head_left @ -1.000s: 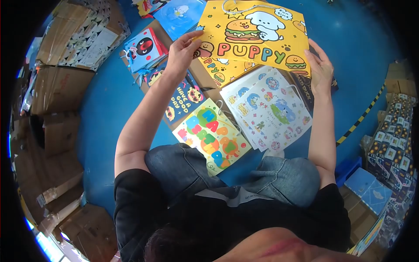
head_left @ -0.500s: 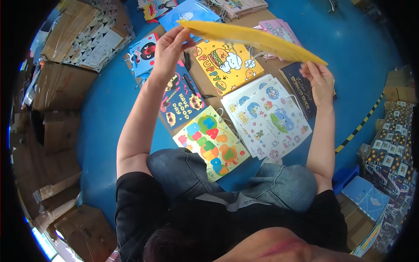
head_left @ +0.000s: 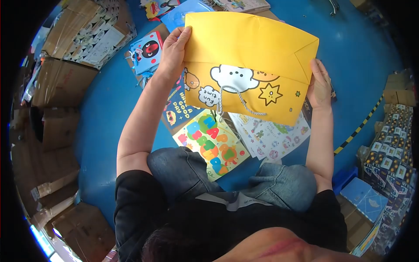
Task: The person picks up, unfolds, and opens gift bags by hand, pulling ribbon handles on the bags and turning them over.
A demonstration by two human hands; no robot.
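Note:
A yellow paper gift bag (head_left: 248, 41) with cartoon prints and grey rope handles is held up in front of me, folded flat. Its folded bottom is at the top and the rope handles hang toward me. My left hand (head_left: 174, 50) is closed on its left edge, thumb on the near face. At the right edge, my right hand (head_left: 319, 85) grips it, with some fingers behind the paper. Below lie a colourful lettered bag (head_left: 211, 146), white sticker-print bags (head_left: 283, 142) and a dark blue bag (head_left: 178, 107), partly covered by the yellow one.
More printed bags (head_left: 146, 52) lie at the far left, and a pile (head_left: 244, 5) is at the back. Cardboard boxes (head_left: 63, 85) are stacked on the left. Packaged goods (head_left: 390, 148) stand on the right beside black-and-yellow floor tape (head_left: 358, 122).
The yellow bag was nearly edge-on and now tilts its broad face toward me, showing the folded bottom and handles. My right hand has moved slightly lower, still gripping the bag.

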